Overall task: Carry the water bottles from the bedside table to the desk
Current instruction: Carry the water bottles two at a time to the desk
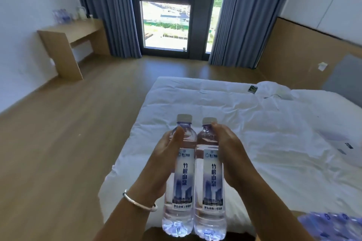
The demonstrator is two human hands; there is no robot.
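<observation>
Over the white bed (244,123), left hand (156,164) and right hand (231,154) each grasp a clear, blue-labelled plastic water bottle (181,174), mid-carry; next, cross to the far wooden counter (78,31).

There is a single view, from the person's head, looking forward and down across the near corner of the white-quilted bed (244,123) toward the tall dark-framed window (166,15) with grey-blue curtains (235,15) at the far end of the room. It sits very near the two clear plastic water bottles with blue-and-white labels (195,172), held up side by side at low centre between the left hand (162,162) and right hand (233,158). The wide lens bends the room's edges, taking in the light wooden desk (68,39) far left and the wood-panelled wall (293,55) on the right.
</observation>
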